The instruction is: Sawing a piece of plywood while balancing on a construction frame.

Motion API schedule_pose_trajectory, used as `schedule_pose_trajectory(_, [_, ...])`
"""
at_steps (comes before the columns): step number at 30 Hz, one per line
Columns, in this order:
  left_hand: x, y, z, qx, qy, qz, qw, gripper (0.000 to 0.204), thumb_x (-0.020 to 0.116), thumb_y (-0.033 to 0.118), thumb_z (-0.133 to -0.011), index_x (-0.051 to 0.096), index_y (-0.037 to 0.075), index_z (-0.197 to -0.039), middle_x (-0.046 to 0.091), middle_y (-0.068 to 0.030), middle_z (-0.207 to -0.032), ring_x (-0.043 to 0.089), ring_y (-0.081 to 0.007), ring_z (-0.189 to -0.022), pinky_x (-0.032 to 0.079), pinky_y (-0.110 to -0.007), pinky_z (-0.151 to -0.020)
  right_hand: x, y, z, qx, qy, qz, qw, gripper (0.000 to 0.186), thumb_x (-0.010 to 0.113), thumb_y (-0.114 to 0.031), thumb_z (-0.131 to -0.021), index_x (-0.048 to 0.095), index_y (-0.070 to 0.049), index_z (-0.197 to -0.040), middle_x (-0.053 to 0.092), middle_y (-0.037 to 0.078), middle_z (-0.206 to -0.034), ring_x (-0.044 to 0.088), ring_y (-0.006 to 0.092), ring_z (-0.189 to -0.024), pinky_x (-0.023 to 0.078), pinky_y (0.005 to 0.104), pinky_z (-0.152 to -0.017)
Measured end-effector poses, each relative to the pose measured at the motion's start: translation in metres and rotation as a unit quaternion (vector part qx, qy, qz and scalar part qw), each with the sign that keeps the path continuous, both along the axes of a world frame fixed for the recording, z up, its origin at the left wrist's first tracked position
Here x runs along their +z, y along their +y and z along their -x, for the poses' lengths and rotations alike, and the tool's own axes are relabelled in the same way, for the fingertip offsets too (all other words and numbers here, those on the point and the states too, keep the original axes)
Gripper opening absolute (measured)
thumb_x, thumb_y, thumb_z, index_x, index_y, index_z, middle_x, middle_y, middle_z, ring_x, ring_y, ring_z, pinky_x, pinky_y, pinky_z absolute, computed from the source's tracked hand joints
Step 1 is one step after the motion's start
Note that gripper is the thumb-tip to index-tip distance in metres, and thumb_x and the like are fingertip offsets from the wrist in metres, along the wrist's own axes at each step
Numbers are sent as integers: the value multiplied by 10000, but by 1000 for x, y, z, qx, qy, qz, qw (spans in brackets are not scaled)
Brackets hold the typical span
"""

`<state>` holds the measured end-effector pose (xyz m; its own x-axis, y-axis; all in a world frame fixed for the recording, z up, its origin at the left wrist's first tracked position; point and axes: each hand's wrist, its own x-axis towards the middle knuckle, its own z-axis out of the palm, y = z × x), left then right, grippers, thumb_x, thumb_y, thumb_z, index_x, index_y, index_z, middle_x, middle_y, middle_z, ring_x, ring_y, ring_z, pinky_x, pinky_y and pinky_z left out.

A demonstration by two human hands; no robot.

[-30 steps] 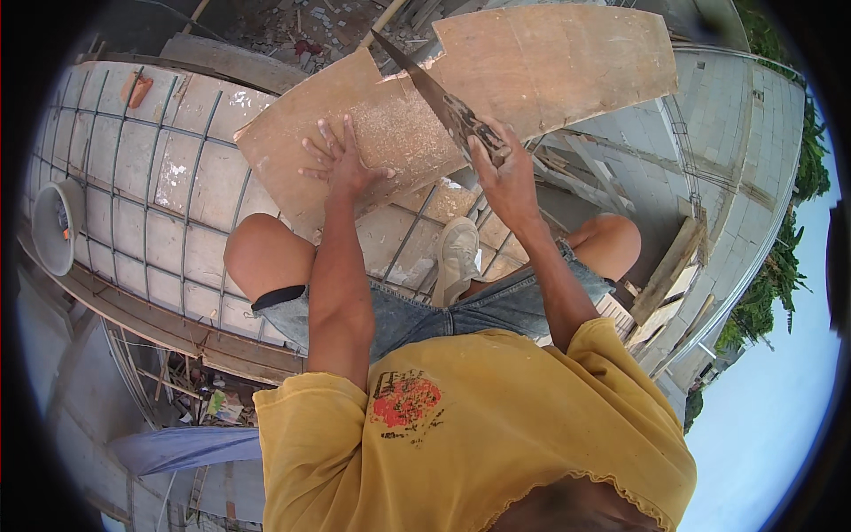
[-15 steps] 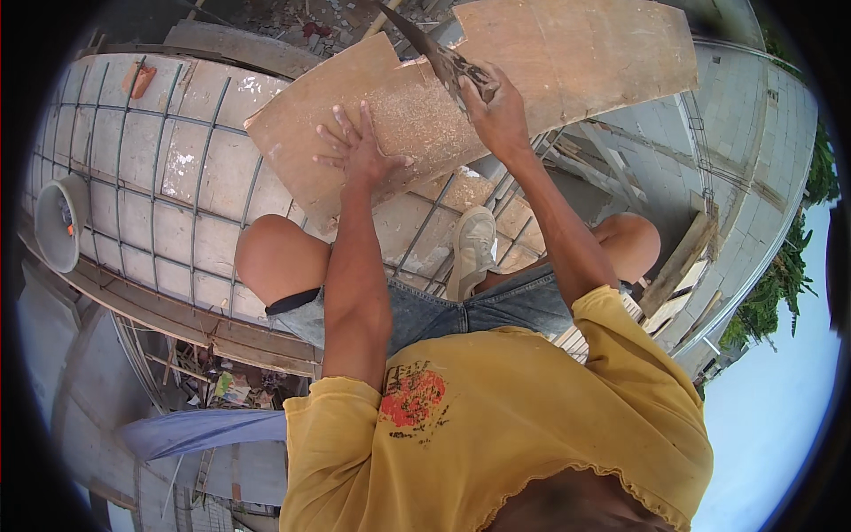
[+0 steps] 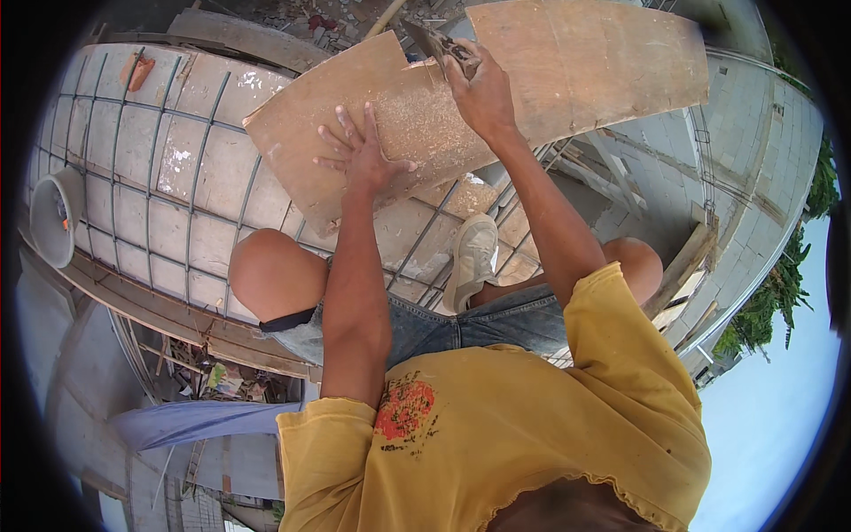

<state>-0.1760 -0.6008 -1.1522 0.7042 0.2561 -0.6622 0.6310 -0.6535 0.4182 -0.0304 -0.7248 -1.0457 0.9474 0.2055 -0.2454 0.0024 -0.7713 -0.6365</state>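
Observation:
A wide sheet of plywood [image 3: 585, 71] lies across the rebar grid ahead of me, with a notch cut into its far edge. My left hand [image 3: 362, 160] rests flat on its left part, fingers spread, holding nothing. My right hand [image 3: 487, 96] is wrapped around the dark, worn handle of a handsaw [image 3: 429, 43]. The blade stands at the notch and points toward the far left; its lower part is hidden by the board. Pale sawdust lies scattered on the plywood between my hands.
Under me a rebar grid [image 3: 197, 177] lies over pale formwork panels. A round bucket [image 3: 57, 218] stands at the far left, and an orange-brown scrap [image 3: 137, 73] sits on the panels. A drop with rubble opens beyond the board. A block wall [image 3: 762, 177] rises at right.
My right hand has shifted slightly away and to the left with the handsaw, and less of its blade shows. My left hand stays flat on the plywood.

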Motion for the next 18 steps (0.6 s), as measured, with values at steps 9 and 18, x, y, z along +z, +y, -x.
schedule_pose_trajectory(9, [2,16,0,24,-12,-6,1000,1405,928,461,-531,14,317,-1588,-200,-168,-1629,-252,-508,-1433,-132,-802,-1003,141,-95,158,-26,33,-34,999,403,651,-48,-924,544,-5,-1310,669,169,-1102,664,174,-1014,518,317,-879])
schedule_pose_trajectory(18, [3,2,-2,13,4,-4,1000,1416,925,448,-545,-25,311,-1586,-207,-168,-1628,-259,-518,-1426,-111,-800,-1014,15,-13,19,-2,-34,-66,997,393,656,-149,-930,564,-19,-1289,683,183,-866,665,219,-675,499,333,-633])
